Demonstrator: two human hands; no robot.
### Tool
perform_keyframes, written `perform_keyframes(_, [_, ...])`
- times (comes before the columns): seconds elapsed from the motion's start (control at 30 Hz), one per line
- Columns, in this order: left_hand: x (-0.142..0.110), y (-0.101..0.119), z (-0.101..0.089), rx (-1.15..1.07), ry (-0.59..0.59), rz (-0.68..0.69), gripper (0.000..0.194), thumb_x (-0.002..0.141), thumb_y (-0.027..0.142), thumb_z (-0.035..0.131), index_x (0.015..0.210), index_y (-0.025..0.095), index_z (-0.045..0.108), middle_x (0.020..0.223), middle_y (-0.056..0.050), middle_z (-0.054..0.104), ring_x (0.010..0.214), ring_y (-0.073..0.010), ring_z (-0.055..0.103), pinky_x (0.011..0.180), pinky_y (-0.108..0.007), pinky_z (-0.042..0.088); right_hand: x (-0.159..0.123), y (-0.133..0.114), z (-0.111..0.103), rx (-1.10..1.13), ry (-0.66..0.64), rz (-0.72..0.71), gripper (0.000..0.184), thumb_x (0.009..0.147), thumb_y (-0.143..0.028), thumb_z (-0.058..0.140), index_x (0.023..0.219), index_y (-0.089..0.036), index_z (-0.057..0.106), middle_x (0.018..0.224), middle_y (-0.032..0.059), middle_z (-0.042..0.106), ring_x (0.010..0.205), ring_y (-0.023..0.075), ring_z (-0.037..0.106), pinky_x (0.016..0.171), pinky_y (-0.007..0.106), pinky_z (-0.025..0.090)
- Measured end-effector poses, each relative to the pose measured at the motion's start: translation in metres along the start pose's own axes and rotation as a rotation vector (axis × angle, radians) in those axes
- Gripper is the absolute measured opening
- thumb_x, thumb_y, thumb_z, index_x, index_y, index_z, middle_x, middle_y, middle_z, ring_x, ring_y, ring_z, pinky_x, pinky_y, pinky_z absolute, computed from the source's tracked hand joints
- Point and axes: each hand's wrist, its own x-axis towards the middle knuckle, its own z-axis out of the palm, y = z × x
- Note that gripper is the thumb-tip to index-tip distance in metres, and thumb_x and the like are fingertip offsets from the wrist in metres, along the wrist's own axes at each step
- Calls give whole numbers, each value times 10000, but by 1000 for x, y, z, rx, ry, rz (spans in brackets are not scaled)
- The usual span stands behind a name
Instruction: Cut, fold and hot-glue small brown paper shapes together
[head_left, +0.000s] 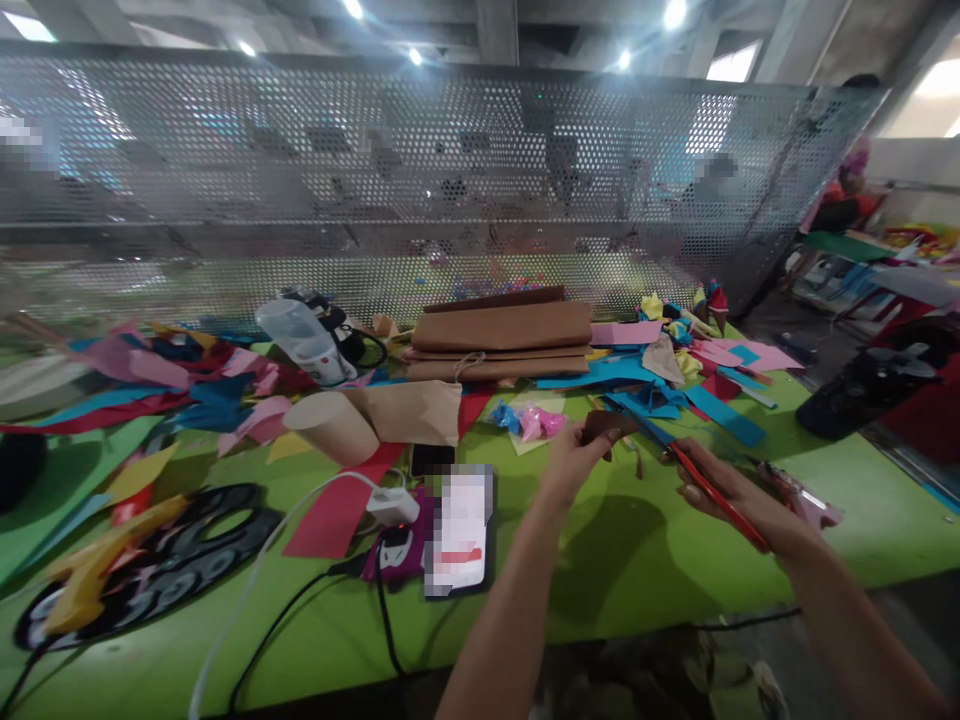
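Between the thumb and fingers of my left hand [576,458] is a small brown piece of paper or felt [609,424]. My right hand [750,492] is closed around red-handled scissors [709,482], whose blades point left toward the brown piece. Whether the blades touch it I cannot tell. Just beyond both hands lie blue strips [731,415]. A small clear bag with blue and pink pieces [534,422] rests left of my left hand. Close to my right wrist lies a metal tool with pinkish ends [802,495], partly blurred.
Folded brown sheets [502,328] lie at the back against a perforated metal screen [450,190]. A phone [461,530], a purple power strip [409,550] with cables, and a yellow-and-black object [157,560] are to the left. A dark bottle [847,395] stands at the right.
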Motion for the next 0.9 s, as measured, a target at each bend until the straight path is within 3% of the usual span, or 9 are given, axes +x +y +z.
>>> perform_keyframes(0.07, [0, -1, 0, -11, -10, -2, 368, 711, 485, 800, 819, 136, 756, 592, 8, 578, 545, -93, 460, 540, -227, 346, 0, -2, -1, -1, -32, 2, 781, 821, -647, 673, 1504, -311, 501, 1607, 108, 451, 1480, 430, 377, 1199, 593, 323])
perform_keyframes(0.2, [-1, -1, 1, -35, -15, -7, 357, 696, 475, 812, 817, 146, 742, 598, 14, 576, 544, -93, 456, 536, -226, 357, 2, -10, -2, 52, -50, -61, 706, 826, -593, 699, 1460, -326, 539, 1485, 105, 581, 1401, 414, 482, 1146, 565, 405])
perform_keyframes(0.4, [-2, 1, 2, -24, -50, -14, 327, 710, 449, 797, 854, 156, 769, 643, 3, 618, 546, -91, 458, 536, -226, 357, 3, -18, -1, 110, -49, -124, 508, 853, -495, 696, 1328, -328, 633, 1074, 69, 720, 1031, 310, 665, 866, 391, 566])
perform_keyframes(0.67, [-1, -2, -1, -36, -38, -36, 363, 684, 480, 812, 782, 139, 735, 582, 22, 552, 527, -84, 440, 527, -226, 333, 5, -19, 2, 216, -67, -94, 389, 860, -476, 680, 1204, -294, 676, 816, 31, 642, 655, 186, 566, 554, 275, 476])
perform_keyframes(0.9, [-1, -1, -2, -54, -86, -10, 389, 719, 478, 807, 898, 134, 779, 754, -47, 678, 593, -101, 479, 560, -235, 383, 18, -3, -3, 137, 29, -43, 367, 806, -474, 744, 1087, -248, 678, 790, 10, 654, 599, 165, 566, 522, 268, 446])
